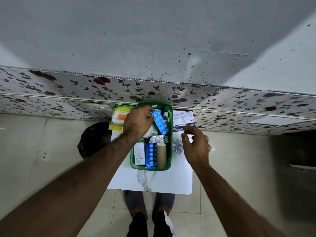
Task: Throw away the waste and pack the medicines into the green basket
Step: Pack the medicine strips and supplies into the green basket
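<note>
A green basket (169, 134) stands on a small white marble-pattern table (153, 180). Over its far half my left hand (139, 122) is shut on a blue blister strip (160, 122), held tilted. Inside the basket lie a white medicine box (139, 153), another blue blister strip (150, 155), a beige roll (161, 155) and a silver strip (156, 139). My right hand (196, 145) hovers right of the basket with fingers apart and nothing in it, above a silver blister pack (177, 146) on the table.
A black waste bag (94, 139) sits on the floor left of the table. A cotton-bud packet (118, 117) lies left of the basket, and a printed box or leaflet (183, 119) lies at the table's far right. A flower-patterned wall stands directly behind.
</note>
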